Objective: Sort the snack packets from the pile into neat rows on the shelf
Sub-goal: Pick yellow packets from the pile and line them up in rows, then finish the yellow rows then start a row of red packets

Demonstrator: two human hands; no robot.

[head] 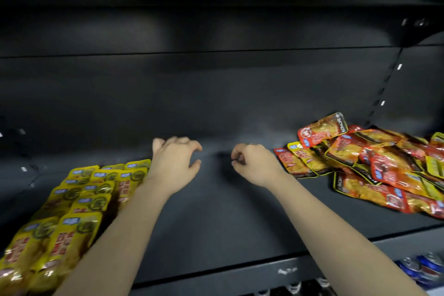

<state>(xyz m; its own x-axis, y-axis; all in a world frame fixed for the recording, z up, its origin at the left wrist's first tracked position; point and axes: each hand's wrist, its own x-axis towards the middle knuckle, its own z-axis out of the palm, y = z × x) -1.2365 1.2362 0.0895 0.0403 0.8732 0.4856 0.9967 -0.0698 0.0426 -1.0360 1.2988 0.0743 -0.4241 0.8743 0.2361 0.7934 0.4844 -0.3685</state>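
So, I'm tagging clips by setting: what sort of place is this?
Probably a shop: a dark metal display shelf with a slotted upright, snack packets in yellow rows and a loose red pile, and drink cans on the level below.

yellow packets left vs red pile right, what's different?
The yellow packets lie in overlapping rows; the red pile is a jumbled heap at mixed angles. Yellow packets are one colour; the red pile mixes red, orange and some yellow. Both rest on the same dark shelf.

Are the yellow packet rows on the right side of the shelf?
No, the yellow packet rows lie at the left of the shelf; the loose pile is at the right.
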